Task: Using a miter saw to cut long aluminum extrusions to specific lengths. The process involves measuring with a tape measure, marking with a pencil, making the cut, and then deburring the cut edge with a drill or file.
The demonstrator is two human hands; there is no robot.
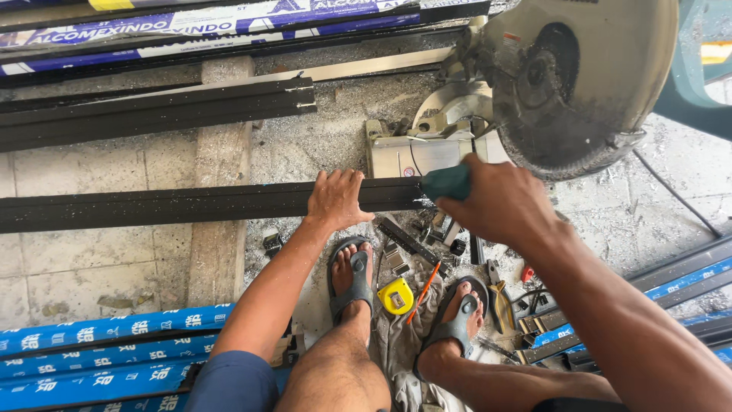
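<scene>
Clenched around the green handle point(447, 183) of the circular mitre saw point(568, 84), my right hand point(499, 204) holds it just above the cut line. My left hand point(335, 200) lies flat, fingers spread, pressing down on the long dark-brown aluminium profile point(152, 206), which runs across the dusty concrete floor point(328, 137) from its left edge to the saw's metal base point(419, 152). Near my sandalled feet sit a yellow tape measure point(396, 297), an orange pencil point(422, 293) and short dark offcuts point(404, 240). Blue-wrapped profiles point(99, 355) are stacked at the floor's lower left corner; more dark profiles point(152, 111) lie further back.
</scene>
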